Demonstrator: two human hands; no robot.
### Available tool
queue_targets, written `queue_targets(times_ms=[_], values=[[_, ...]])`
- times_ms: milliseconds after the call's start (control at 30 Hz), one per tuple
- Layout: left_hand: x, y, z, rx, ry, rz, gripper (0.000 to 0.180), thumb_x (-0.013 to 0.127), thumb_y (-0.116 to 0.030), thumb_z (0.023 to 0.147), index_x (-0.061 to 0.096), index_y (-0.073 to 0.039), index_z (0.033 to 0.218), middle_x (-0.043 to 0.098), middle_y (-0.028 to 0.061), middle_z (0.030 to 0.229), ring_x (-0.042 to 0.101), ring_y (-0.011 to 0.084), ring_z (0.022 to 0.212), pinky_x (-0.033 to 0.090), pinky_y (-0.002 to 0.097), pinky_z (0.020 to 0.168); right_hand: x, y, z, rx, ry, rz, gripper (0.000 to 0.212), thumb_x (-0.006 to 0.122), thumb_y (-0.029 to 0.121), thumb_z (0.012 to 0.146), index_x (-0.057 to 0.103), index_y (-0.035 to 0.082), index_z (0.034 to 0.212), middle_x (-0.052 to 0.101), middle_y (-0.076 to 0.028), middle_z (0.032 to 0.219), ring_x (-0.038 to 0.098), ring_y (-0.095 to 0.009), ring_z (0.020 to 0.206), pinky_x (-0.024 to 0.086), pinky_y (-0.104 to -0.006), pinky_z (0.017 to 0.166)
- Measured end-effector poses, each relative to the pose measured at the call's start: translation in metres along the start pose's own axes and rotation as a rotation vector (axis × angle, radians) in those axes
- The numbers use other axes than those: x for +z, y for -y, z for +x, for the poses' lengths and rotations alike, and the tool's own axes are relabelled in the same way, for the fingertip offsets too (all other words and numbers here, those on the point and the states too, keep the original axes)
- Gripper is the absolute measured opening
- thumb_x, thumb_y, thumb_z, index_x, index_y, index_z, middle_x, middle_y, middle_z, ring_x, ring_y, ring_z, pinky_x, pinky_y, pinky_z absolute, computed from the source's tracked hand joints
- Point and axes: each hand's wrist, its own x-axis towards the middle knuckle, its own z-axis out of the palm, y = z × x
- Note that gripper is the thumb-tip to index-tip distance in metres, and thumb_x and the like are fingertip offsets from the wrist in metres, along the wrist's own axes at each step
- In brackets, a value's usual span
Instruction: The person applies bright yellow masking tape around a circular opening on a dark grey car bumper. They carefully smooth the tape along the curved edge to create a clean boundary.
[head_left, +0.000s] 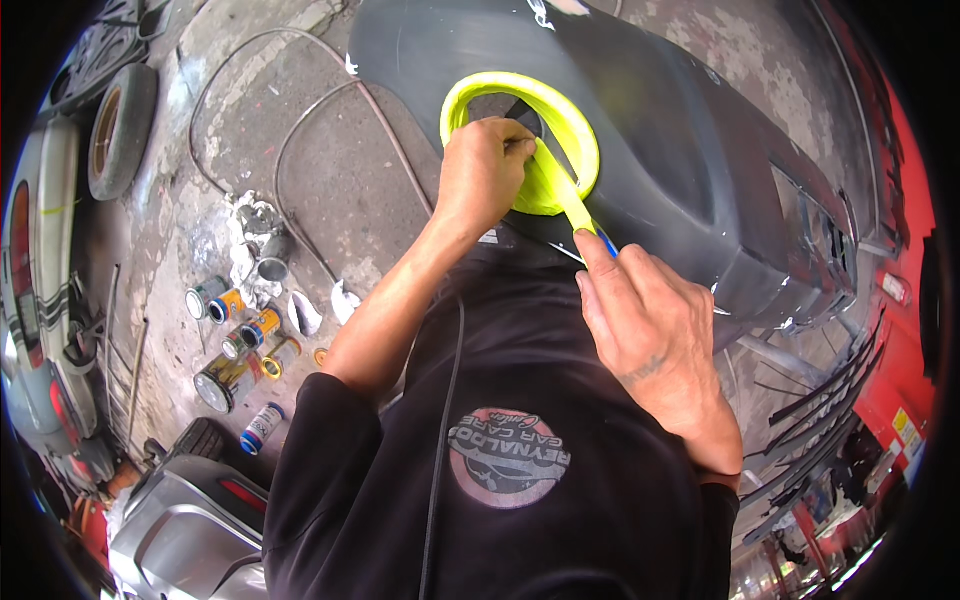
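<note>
A dark grey car bumper (660, 130) lies in front of me, with a round opening whose rim (587, 150) is bright yellow-green. A strip of matching yellow-green tape (572, 205) runs slanting from the opening to my right hand (655, 320). The right fingers are closed around its near end, where a small blue edge (607, 243) shows; the rest there is hidden by the hand. My left hand (487, 172) reaches over the left side of the opening, fingers pinched at the strip's far end. Its fingertips are partly hidden.
Several paint cans (228, 380) and a blue-white spray can (262, 428) stand or lie on the concrete floor at left, near a hose (390, 135). A tyre (120, 130) and other bumpers (190, 525) lie farther left. Red panels (905, 350) stand at right.
</note>
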Motion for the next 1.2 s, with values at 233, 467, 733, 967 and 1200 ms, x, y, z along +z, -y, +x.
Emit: queue_targets(times_ms=[233,467,733,967,1200], values=[[0.001,-0.001,0.002,-0.024,0.015,0.008,0.018,0.075,-0.010,0.094,0.083,0.002,0.104,0.079,0.0231,0.091,0.078,0.0380,0.082,0.061,0.0446,0.079,0.002,0.001,0.001,0.007,-0.012,-0.025,0.043,0.079,0.004,0.090,0.072,0.000,0.132,0.054,-0.008,0.082,0.063,-0.024,0.066,0.052,-0.0404,0.055],[0.003,0.002,0.006,-0.016,0.043,0.055,0.016,0.076,-0.011,0.093,0.083,0.001,0.101,0.079,0.0225,0.088,0.078,0.0385,0.082,0.060,0.0462,0.077,0.002,0.001,0.000,0.028,-0.009,-0.005,0.042,0.081,0.007,0.092,0.072,0.001,0.133,0.055,-0.008,0.082,0.063,-0.025,0.066,0.051,-0.0418,0.056],[0.004,0.007,0.004,0.089,0.008,0.093,0.022,0.075,-0.012,0.095,0.081,0.003,0.109,0.079,0.0199,0.097,0.078,0.0307,0.084,0.059,0.0413,0.079,0.001,0.006,-0.004,0.050,0.061,-0.072,0.038,0.073,0.006,0.093,0.072,-0.003,0.129,0.059,-0.010,0.086,0.066,-0.025,0.068,0.057,-0.0394,0.054],[0.001,0.011,0.004,0.171,0.074,0.181,0.027,0.073,-0.013,0.095,0.080,0.002,0.115,0.079,0.0199,0.102,0.078,0.0365,0.088,0.059,0.0427,0.081,-0.003,0.003,-0.011,0.208,0.170,-0.109,0.033,0.074,0.012,0.094,0.076,-0.004,0.123,0.065,-0.013,0.079,0.072,-0.031,0.065,0.058,-0.0443,0.056],[-0.003,-0.005,-0.017,0.242,-0.040,0.038,0.021,0.079,-0.017,0.095,0.079,0.000,0.106,0.076,0.0155,0.113,0.075,0.0277,0.089,0.058,0.0399,0.078,-0.003,-0.005,-0.011,0.308,0.150,-0.041,0.024,0.073,0.015,0.098,0.079,0.003,0.118,0.064,-0.013,0.074,0.067,-0.037,0.062,0.053,-0.0482,0.058]])
